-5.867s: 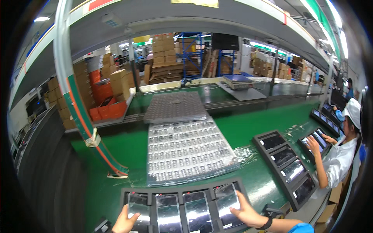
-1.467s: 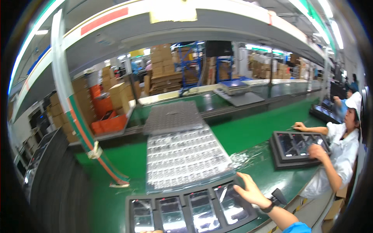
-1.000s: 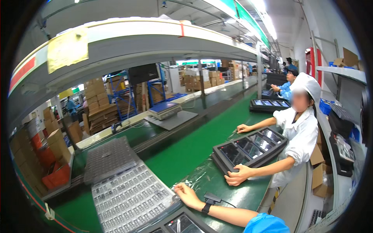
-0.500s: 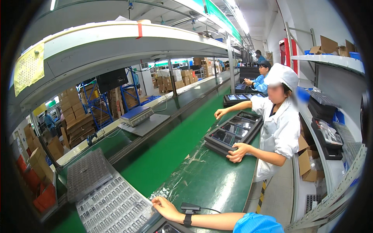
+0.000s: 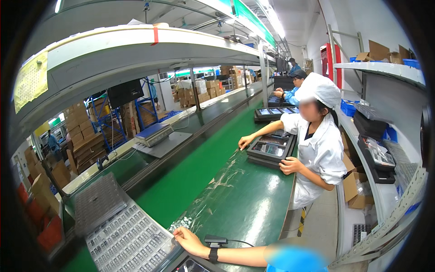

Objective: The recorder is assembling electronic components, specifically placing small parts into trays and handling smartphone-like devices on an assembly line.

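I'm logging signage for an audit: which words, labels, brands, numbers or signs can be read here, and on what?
None can be read clearly enough to quote.
Yellow sheet on the overhead shelf: rows of marks, too small to read.
Clear tray of small parts by the right hand: any markings too small to tell.
Blue-topped scale: no legible text.

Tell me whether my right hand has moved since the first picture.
Yes, forward: your right hand was short of the white tray; now it is at that tray's near right corner.
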A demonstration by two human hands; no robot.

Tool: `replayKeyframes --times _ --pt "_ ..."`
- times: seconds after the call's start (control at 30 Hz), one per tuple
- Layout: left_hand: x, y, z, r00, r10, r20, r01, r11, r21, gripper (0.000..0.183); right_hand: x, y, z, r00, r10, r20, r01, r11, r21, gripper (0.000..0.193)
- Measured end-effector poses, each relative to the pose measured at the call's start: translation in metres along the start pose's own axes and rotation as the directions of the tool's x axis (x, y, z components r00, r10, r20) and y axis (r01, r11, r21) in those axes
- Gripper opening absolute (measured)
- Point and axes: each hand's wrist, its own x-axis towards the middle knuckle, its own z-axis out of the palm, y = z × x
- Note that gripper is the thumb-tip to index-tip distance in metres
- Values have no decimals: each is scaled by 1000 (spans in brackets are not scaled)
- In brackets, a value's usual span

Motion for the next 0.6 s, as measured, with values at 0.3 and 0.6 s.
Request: replayKeyframes --times 0.3,0.6 --pt "14 19 3 816 442 371 -509 854 102 37 4 7 -5 1000 -19 -25 18 998 -52 18" --pt "20 35 -4 817 -329 474 249 942 225 23 -1 2 2 999 -53 3 53 997 -60 19"
